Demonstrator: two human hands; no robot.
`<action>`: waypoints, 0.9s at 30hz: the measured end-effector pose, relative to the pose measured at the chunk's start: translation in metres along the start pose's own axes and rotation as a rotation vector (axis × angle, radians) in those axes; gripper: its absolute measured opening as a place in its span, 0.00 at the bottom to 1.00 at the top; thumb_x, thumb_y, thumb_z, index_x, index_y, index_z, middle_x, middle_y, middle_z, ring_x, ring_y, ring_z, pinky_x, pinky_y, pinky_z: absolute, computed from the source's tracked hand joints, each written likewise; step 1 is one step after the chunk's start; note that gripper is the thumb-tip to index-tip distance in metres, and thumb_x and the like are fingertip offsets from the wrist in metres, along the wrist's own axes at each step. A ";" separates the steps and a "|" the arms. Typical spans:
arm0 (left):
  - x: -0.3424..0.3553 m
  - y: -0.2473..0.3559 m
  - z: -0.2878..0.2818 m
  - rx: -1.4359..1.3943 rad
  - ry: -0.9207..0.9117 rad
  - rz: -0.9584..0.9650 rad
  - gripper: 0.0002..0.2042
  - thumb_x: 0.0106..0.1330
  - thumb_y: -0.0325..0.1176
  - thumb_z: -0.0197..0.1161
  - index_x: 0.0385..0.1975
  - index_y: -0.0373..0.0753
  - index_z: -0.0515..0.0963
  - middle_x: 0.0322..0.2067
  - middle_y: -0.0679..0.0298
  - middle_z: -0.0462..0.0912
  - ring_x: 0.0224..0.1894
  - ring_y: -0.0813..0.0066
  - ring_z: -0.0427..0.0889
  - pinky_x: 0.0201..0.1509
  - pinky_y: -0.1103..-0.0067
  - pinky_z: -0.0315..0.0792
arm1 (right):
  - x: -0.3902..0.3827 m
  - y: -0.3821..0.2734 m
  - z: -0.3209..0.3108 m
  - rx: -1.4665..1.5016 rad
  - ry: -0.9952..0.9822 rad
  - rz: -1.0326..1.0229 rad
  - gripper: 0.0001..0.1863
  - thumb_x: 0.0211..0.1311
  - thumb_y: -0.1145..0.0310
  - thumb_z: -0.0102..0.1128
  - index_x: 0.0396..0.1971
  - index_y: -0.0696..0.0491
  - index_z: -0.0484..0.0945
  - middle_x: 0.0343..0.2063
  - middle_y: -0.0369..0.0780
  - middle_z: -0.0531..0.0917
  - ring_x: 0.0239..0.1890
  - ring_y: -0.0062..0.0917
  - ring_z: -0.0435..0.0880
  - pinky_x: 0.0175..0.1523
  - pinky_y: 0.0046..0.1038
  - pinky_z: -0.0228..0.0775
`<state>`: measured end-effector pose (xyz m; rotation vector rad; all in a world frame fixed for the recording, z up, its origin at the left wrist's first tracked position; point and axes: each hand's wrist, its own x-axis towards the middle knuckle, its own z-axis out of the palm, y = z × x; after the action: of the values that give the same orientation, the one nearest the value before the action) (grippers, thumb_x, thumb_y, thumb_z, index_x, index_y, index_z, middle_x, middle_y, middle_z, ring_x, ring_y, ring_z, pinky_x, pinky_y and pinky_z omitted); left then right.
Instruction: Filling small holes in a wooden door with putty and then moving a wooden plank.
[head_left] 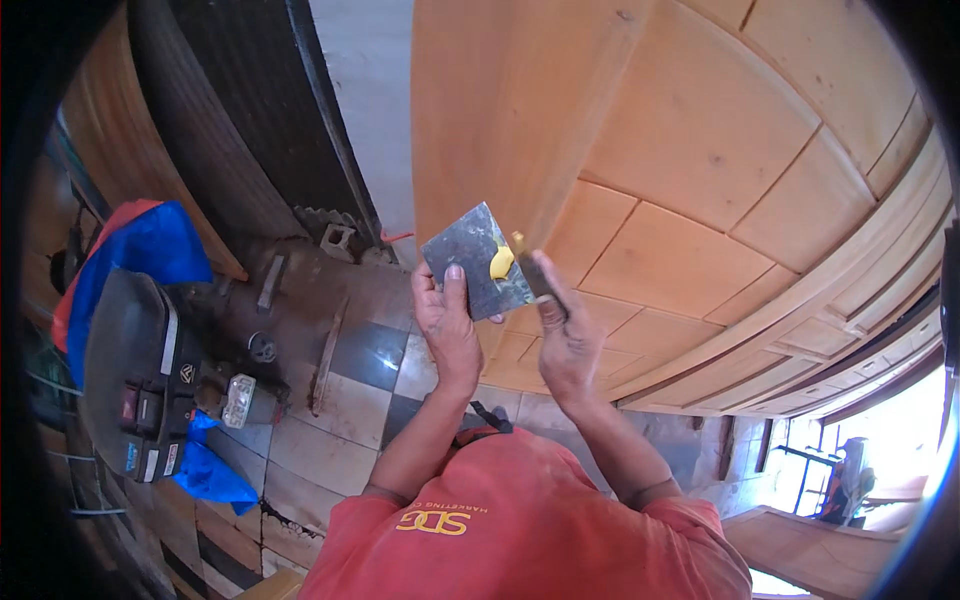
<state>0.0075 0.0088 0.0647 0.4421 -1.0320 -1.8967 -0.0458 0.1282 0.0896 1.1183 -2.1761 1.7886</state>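
While in left hand [450, 332], one plate [472, 252].

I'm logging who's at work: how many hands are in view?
2: the left hand, holding a dark square plate with a yellow dab on it, and the right hand, beside it, gripping a narrow tool. No other hand shows.

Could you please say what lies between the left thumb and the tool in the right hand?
In the head view, a yellow dab lies there, on the dark square plate that the left hand holds.
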 end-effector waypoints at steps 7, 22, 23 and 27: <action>-0.027 -0.005 0.017 -0.009 0.017 -0.001 0.12 0.79 0.33 0.57 0.54 0.35 0.71 0.44 0.63 0.83 0.41 0.80 0.84 0.46 0.80 0.80 | -0.063 0.066 -0.013 -0.126 -0.094 -0.190 0.25 0.65 0.83 0.64 0.63 0.56 0.78 0.57 0.52 0.83 0.58 0.38 0.86 0.56 0.34 0.80; -0.068 -0.072 0.036 0.010 -0.364 -0.650 0.09 0.78 0.36 0.58 0.48 0.38 0.74 0.31 0.68 0.83 0.20 0.87 0.80 0.14 0.88 0.68 | -0.095 0.118 -0.113 0.952 0.491 0.841 0.28 0.72 0.33 0.52 0.27 0.45 0.74 0.12 0.28 0.68 0.14 0.16 0.70 0.19 0.21 0.60; -0.075 -0.075 0.037 0.028 -0.365 -0.724 0.09 0.77 0.37 0.58 0.48 0.38 0.74 0.31 0.67 0.83 0.20 0.87 0.80 0.14 0.88 0.68 | -0.109 0.129 -0.112 1.118 0.401 0.766 0.27 0.72 0.33 0.53 0.33 0.43 0.78 0.16 0.28 0.71 0.15 0.18 0.71 0.18 0.21 0.61; -0.098 -0.080 0.034 0.020 -0.397 -0.873 0.10 0.78 0.38 0.58 0.49 0.38 0.74 0.31 0.67 0.83 0.20 0.87 0.79 0.12 0.88 0.68 | -0.122 0.117 -0.095 1.109 0.267 0.866 0.31 0.71 0.30 0.50 0.33 0.45 0.80 0.18 0.28 0.73 0.17 0.17 0.72 0.21 0.22 0.62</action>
<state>-0.0064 0.1267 0.0101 0.6035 -1.2255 -2.8357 -0.0608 0.2732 -0.0382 -0.1972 -1.4851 3.4195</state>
